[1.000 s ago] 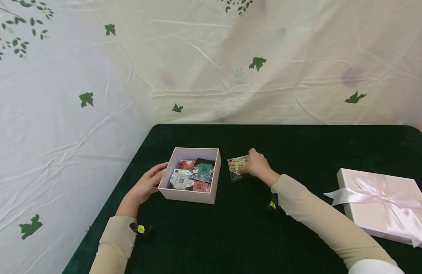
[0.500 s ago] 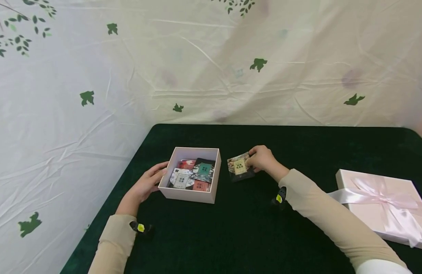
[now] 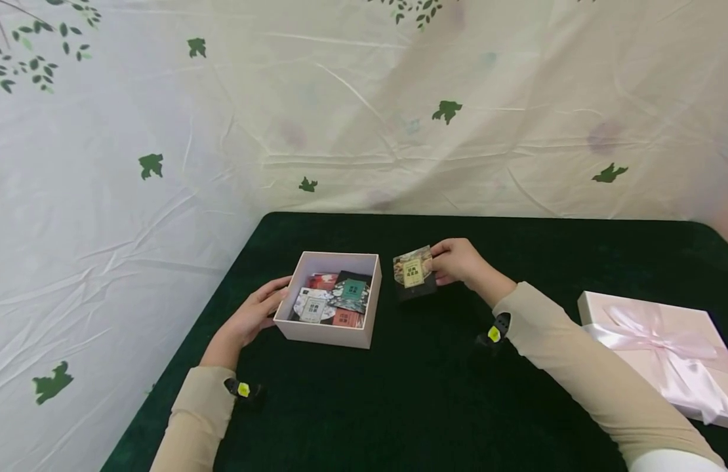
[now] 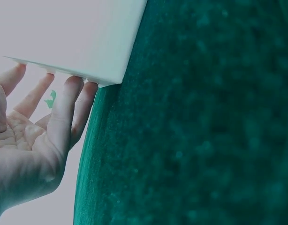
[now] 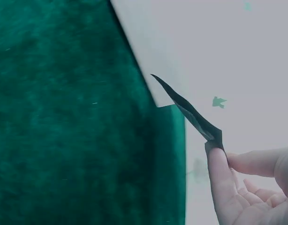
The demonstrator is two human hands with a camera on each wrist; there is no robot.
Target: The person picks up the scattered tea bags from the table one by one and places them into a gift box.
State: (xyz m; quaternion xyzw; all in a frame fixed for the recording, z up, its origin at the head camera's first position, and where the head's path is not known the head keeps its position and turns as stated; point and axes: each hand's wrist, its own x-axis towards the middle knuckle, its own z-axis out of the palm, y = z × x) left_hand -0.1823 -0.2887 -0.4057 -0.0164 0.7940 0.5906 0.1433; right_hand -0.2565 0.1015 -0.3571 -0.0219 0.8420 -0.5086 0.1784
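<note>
My right hand (image 3: 461, 261) pinches the right edge of a flat square sachet (image 3: 412, 270), dark below with a yellow label. From the side in the right wrist view, the sachet (image 5: 193, 117) is a thin dark sliver between thumb and fingers. Left of it stands a pale pink, lidless box (image 3: 328, 335). Several similar sachets lie overlapping inside, including one with a green label (image 3: 353, 290) and one with a grey label (image 3: 313, 310). My left hand (image 3: 252, 314) rests against the box's left wall. In the left wrist view, its fairly straight fingers (image 4: 64, 112) touch the box's edge.
A pale pink lid (image 3: 641, 321) tied with a satin ribbon bow (image 3: 659, 344) lies at the right, partly behind my right sleeve. Dark green cloth covers the table (image 3: 458, 393). A white printed curtain (image 3: 352, 131) hangs behind and to the left.
My right hand has lifted the sachet off the table and tilted its face toward me, while the wrist shifted right. My left hand and the box have hardly moved.
</note>
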